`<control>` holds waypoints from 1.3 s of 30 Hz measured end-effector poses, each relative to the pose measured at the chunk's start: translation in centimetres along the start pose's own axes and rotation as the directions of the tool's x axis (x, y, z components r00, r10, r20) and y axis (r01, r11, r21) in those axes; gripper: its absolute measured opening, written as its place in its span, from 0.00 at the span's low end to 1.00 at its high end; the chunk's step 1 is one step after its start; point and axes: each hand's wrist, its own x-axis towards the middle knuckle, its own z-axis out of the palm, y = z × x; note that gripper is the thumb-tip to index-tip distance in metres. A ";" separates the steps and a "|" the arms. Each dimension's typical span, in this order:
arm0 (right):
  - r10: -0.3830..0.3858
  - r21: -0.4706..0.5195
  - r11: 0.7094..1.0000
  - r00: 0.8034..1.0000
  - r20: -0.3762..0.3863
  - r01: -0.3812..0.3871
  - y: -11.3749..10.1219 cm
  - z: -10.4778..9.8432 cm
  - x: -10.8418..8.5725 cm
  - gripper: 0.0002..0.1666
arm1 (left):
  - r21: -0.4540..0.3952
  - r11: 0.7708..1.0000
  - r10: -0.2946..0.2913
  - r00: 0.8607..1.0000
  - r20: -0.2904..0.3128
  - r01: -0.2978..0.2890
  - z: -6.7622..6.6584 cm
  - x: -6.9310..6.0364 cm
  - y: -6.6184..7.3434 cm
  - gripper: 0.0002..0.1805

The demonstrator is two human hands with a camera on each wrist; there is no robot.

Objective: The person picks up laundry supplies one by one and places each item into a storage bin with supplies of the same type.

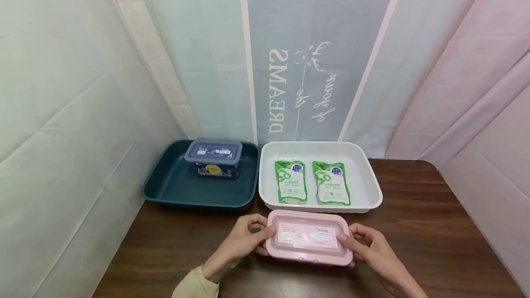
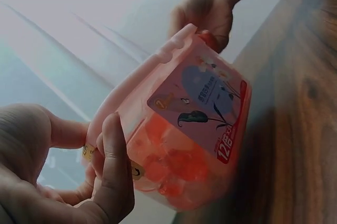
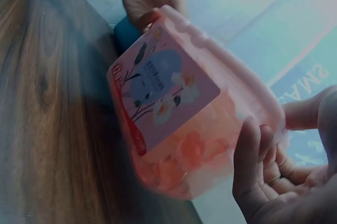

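Observation:
A pink lidded plastic box (image 1: 307,237) is held between both hands at the front of the table. Its clear pink wall (image 2: 181,155) shows reddish, glossy lumps inside, and a flower label (image 3: 163,89) covers part of the side. My left hand (image 1: 244,238) grips the box's left end, thumb on the lid's rim and fingers under it. At the opposite end my right hand (image 1: 372,249) grips it the same way, thumb over the lid's corner. Whether the box's base touches the table, I cannot tell.
Behind the pink box stands a white tray (image 1: 374,192) with two green-and-white pouches (image 1: 291,182) lying flat in it. To its left, a dark teal tray (image 1: 174,187) holds a blue lidded box (image 1: 214,157). Curtains (image 1: 298,22) enclose the wooden table (image 1: 418,224).

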 end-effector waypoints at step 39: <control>-0.263 0.182 0.955 0.951 0.161 0.233 -12.2 15.4 12.4 0.12 | 0.379 0.925 0.141 0.898 -0.416 0.030 -17.3 -3.8 11.0 0.28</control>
